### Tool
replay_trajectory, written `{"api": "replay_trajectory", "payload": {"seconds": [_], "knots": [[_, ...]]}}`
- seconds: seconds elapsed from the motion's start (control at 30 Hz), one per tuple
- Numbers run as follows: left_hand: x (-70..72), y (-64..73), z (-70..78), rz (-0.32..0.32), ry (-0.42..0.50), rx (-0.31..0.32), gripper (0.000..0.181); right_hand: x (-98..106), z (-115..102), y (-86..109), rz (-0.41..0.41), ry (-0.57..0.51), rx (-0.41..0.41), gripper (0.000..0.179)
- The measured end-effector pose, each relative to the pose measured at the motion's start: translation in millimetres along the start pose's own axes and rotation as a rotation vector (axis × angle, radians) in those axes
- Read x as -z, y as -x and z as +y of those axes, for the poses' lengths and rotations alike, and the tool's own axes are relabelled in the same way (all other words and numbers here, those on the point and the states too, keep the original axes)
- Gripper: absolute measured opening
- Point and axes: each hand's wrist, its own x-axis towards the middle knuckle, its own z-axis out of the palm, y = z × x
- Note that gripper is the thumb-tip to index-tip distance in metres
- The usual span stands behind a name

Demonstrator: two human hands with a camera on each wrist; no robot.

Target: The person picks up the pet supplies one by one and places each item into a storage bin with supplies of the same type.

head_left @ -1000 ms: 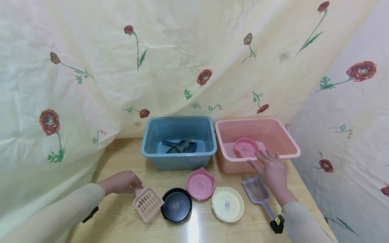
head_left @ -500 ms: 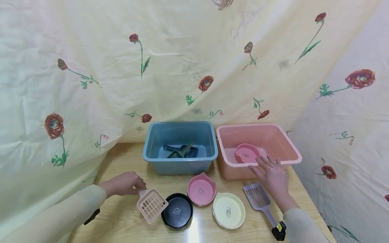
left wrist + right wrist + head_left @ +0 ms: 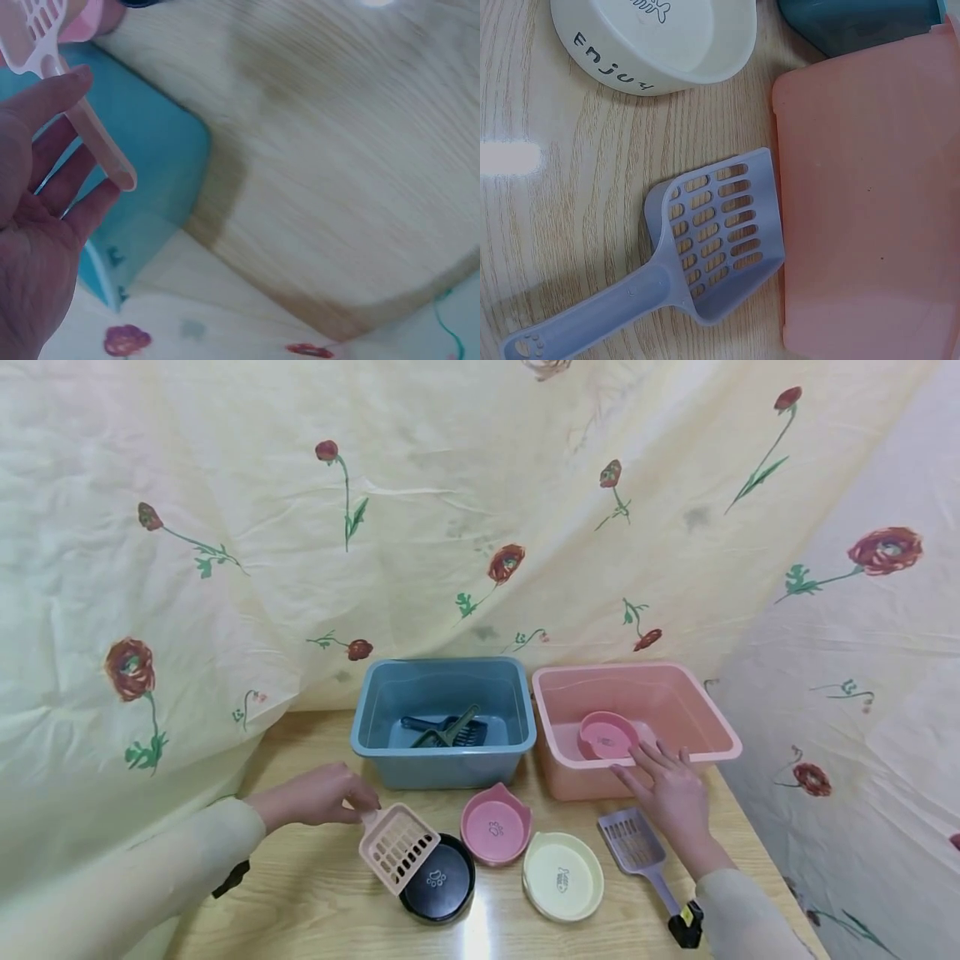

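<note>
My left hand (image 3: 326, 795) holds a pale pink litter scoop (image 3: 400, 847) by its handle, thumb on one side and fingers on the other. The scoop's slotted head hangs above the table and overlaps the left edge of a black bowl (image 3: 444, 889). My right hand (image 3: 672, 802), fingers extended, is at the front rim of the pink litter box (image 3: 581, 783); whether it touches the rim I cannot tell. Inside that box sits a pink bowl (image 3: 607, 737). Below the right hand, a purple litter scoop (image 3: 630, 296) lies on the table, its head close to the box in the right wrist view.
A blue litter box (image 3: 450, 772) stands at the back centre with a dark green scoop (image 3: 452, 732) and a navy scoop (image 3: 476, 734) inside. Between the hands are another pink bowl (image 3: 495, 828) and a cream bowl (image 3: 562, 877). Flowered cloth (image 3: 450, 510) hangs behind.
My left hand has carried the pale pink scoop right and slightly away from me, so its head now overlaps more of the black bowl. The right hand stays nearly still.
</note>
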Motion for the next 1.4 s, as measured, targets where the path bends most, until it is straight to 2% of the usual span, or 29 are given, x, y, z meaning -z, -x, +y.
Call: {"api": "replay_trajectory", "payload": {"seconds": [0.1, 0.27, 0.43, 0.47, 0.57, 0.63, 0.8, 0.93, 1.0, 1.13, 1.2, 1.4], "knots": [[5.0, -7.0, 11.5, 0.005, 0.077, 0.019, 0.025, 0.4, -1.2, -1.1, -0.009, 0.009, -0.003, 0.064], [11.9, -20.9, 31.3, 0.058, 0.165, -0.023, 0.025, 0.1, -1.0, -1.9, -0.001, 0.005, 0.002, 0.062], [25.0, -32.8, 48.8, 0.117, 0.229, -0.026, 0.026, -1.6, 1.5, -0.4, 0.015, -0.011, 0.009, 0.09], [28.0, -35.1, 51.5, 0.128, 0.243, -0.022, 0.027, -1.7, 1.9, -0.4, 0.015, -0.01, 0.009, 0.089], [35.7, -42.3, 56.9, 0.169, 0.301, -0.008, 0.028, -1.5, 2.4, -0.3, 0.012, -0.003, 0.007, 0.068], [39.7, -47.1, 59.6, 0.194, 0.358, 0.013, 0.03, -1.3, 2.7, -0.1, 0.009, 0.005, 0.005, 0.061], [50.6, -58.2, 64.9, 0.242, 0.497, 0.062, 0.034, -1.0, 2.3, 0.1, 0.0, 0.01, 0.001, 0.064], [61.5, -65.2, 67.8, 0.28, 0.595, 0.121, 0.039, -1.7, 2.3, 0.1, 0.006, 0.006, 0.01, 0.09], [66.7, -68.7, 67.5, 0.304, 0.634, 0.154, 0.04, -2.1, 2.8, 0.5, 0.012, 0.006, 0.017, 0.097], [74.8, -77.1, 63.2, 0.356, 0.712, 0.2, 0.043, -2.0, 3.3, 0.7, 0.019, 0.009, 0.015, 0.072], [77.1, -81.4, 59.1, 0.386, 0.779, 0.211, 0.043, -1.7, 3.0, 0.4, 0.016, 0.008, 0.01, 0.062], [80.6, -95.0, 45.0, 0.485, 0.994, 0.231, 0.046, -2.0, 2.2, -0.4, -0.006, 0.014, -0.002, 0.062]]}}
